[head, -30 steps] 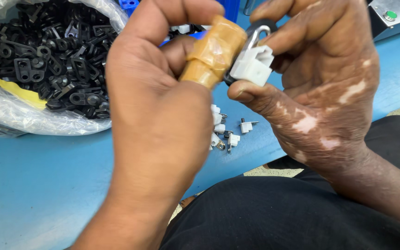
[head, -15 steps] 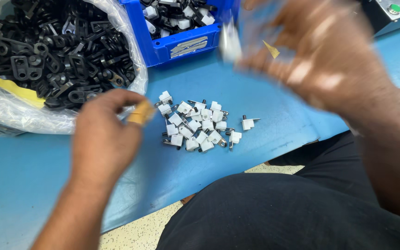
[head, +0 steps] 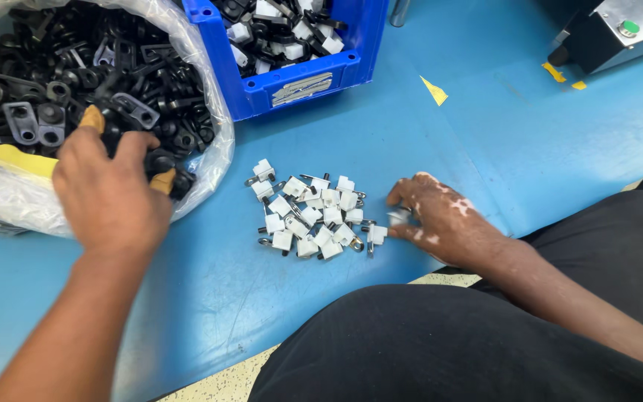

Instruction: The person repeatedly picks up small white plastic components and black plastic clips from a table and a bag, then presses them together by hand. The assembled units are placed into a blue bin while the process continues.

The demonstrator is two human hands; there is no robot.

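Head view: my left hand (head: 109, 190) digs, fingers curled, into the bag (head: 202, 160) of black parts (head: 53, 82); right hand (head: 440, 219) pinches one white clip (head: 397, 217). Best take singles.

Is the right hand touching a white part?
Touching. In the head view the right hand has its fingertips closed around a white part at the pile's right edge, with no gap visible between them.

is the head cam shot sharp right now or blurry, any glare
Head view: sharp, with no motion smear on the left hand or right hand; the small white parts show crisp edges. Soft glare streaks the clear plastic bag and the blue table; shadows are faint.
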